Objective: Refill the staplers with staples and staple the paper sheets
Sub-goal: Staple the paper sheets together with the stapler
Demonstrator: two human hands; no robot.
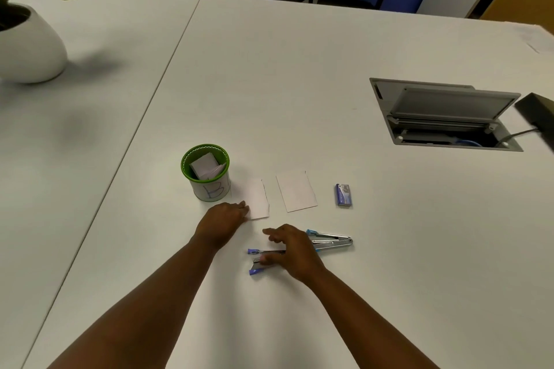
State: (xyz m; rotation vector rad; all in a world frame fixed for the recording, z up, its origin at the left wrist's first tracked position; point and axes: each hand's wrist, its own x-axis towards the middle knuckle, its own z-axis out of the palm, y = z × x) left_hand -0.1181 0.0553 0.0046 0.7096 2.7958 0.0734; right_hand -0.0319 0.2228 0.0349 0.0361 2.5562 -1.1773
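Note:
Two white paper pieces lie on the table: a torn-edged one [259, 199] and a larger one [296, 191] to its right. My left hand [223, 220] rests with its fingers on the torn piece's left edge. A purple-tipped stapler [258, 260] lies swung apart near the front, and my right hand [292, 249] is over it, thumb and fingers touching its metal arm. A blue-tipped stapler [331, 240] lies swung apart just right of that hand. A small blue staple box [343, 195] sits farther right.
A green-rimmed cup [206, 172] with folded papers stands left of the sheets. A white plant pot [27, 48] is at far left. A cable hatch [443, 117] with its lid raised and a black device [538, 112] are at the right. Office chairs stand beyond the table.

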